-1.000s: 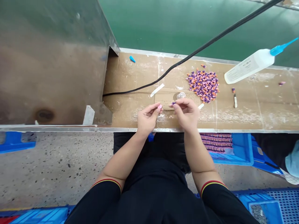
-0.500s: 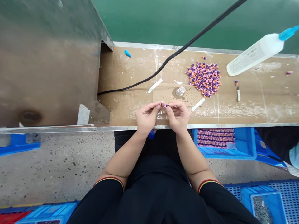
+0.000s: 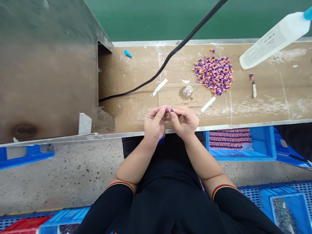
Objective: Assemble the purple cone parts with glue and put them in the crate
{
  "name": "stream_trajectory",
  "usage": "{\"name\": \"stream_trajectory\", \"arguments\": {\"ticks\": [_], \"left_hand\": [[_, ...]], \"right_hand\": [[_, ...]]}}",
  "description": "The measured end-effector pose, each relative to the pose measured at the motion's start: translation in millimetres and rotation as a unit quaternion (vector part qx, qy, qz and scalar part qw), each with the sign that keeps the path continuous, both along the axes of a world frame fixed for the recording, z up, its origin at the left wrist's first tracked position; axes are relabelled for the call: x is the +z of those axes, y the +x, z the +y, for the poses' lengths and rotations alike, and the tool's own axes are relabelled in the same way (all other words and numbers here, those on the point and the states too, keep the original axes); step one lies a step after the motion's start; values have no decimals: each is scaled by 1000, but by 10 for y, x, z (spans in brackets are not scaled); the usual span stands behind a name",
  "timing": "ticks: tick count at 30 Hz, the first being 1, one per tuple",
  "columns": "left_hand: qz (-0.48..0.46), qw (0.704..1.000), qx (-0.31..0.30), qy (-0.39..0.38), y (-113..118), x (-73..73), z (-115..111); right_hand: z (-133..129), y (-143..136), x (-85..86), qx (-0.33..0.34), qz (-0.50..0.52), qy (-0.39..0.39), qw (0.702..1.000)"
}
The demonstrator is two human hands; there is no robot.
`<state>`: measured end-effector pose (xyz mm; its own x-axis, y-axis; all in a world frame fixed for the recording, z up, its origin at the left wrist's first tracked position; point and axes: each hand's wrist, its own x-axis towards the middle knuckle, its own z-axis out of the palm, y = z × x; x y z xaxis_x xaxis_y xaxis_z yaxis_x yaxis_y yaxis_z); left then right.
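The long bench (image 3: 136, 78) in front of you has brown cardboard on its top. A big metal box (image 3: 48, 74) stands on the left. A green surface (image 3: 151, 22) lies along the far side. A black cable (image 3: 168, 58) runs out from the box and bends up toward the far right. Near you, on the right and lower than the bench, is a blue bin (image 3: 264, 139) with rows of small purple and pink bits in it. A white bottle (image 3: 273, 40) with a blue top leans at the far right. Left of it is a pile (image 3: 214, 76) of little purple, pink and orange bits.

Your left hand (image 3: 154, 123) and right hand (image 3: 186, 122) are close together over the near edge of the bench, in the middle. Just past them lie two white strips (image 3: 160, 87), one to the left and one to the right, with a small clear cup (image 3: 187, 91) between. A little tool (image 3: 254, 90) with a white handle lies on the right. A blue tip (image 3: 128, 53) lies far left. Your left finger and thumb pinch a tiny pink piece (image 3: 165, 107). Your right finger and thumb pinch a tiny purple piece (image 3: 171, 110), just beside the pink one.
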<state>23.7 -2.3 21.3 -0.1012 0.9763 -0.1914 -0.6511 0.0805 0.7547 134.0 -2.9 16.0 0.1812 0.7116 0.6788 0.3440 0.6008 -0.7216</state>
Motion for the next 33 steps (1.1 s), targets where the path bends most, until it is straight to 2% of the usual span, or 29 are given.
{"name": "stream_trajectory", "arguments": {"ticks": [6,12,19,26,29,33], "left_hand": [[30,999,-6,13,-22,-81,-13],[41,999,-1,18,-7,-62,-14],[58,998,11,22,3,-52,-19],[111,991,69,36,85,-79,-57],[136,986,84,48,110,-85,-74],[164,979,89,81,107,-116,-97]], "right_hand": [[17,11,2,-39,-65,-1,997],[24,7,18,-22,-38,18,999],[22,8,18,-27,-41,0,999],[10,6,-16,-77,-90,-7,993],[14,-1,-10,-79,-77,26,994],[16,5,-13,-66,-66,35,995]]}}
